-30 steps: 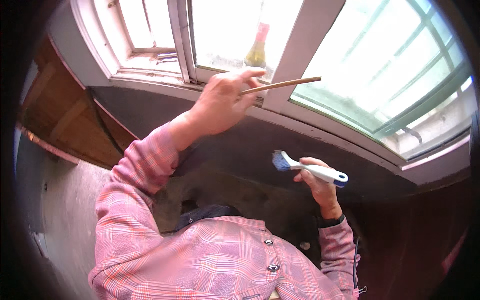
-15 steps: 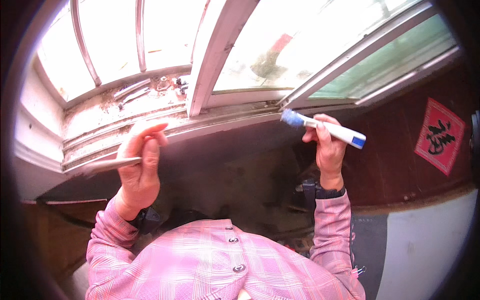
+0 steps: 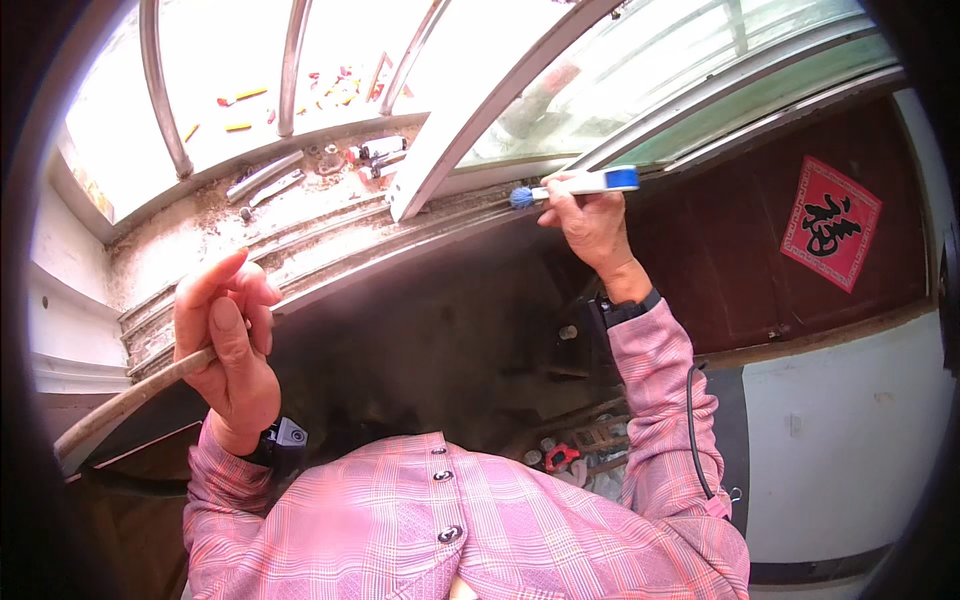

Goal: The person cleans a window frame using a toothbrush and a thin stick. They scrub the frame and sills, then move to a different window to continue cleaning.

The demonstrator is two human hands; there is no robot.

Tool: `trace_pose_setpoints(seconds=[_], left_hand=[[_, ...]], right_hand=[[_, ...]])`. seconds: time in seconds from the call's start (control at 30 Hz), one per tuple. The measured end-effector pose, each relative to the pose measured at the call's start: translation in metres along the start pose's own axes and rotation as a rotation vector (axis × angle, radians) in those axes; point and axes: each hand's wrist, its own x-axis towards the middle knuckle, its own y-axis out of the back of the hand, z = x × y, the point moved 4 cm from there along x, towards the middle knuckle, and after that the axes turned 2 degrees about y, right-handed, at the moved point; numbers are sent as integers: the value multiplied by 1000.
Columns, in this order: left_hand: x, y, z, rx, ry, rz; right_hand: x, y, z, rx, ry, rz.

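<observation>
My right hand (image 3: 590, 225) is closed round the white handle of a small brush (image 3: 605, 181) with a blue end. Its blue bristles point left and sit at the grooved window track (image 3: 440, 222), close beside the window sash's lower edge. On the left, my left hand (image 3: 228, 345) has curled fingers, with a long tan stick (image 3: 135, 402) gripped between thumb and palm. That stick slants down to the lower left; whether its far end carries a tool head I cannot tell. The left fingertips are near the track's front edge.
Behind the track, the dirty sill (image 3: 200, 225) holds metal pieces (image 3: 265, 178) and small dark-and-white cylinders (image 3: 380, 157). Upright bars (image 3: 293, 70) stand beyond it. A framed glass sash (image 3: 500, 95) leans across the middle. On the right, a red paper diamond (image 3: 832, 222) hangs on a dark panel.
My right hand has moved left and away from me, bringing the brush's bristles to the track. The left hand has shifted left, and its stick now points lower. The whole view has shifted.
</observation>
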Motion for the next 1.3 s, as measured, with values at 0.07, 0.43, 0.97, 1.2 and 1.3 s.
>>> trace_pose_setpoints(seconds=[0.07,0.43,0.97,1.2,1.3], left_hand=[[0,4,1,-60,-24,8],[-8,14,11,-172,-54,-3],[-23,4,11,-192,-1,-140],[-42,-2,0,-260,128,-261],[-50,0,-2,-243,164,-270]], right_hand=[[4,12,-6,36,-63,53],[-2,0,10,54,-114,47],[-27,-40,-34,498,-291,25],[-15,13,-25,254,-247,108],[-9,20,-9,2,-155,124]])
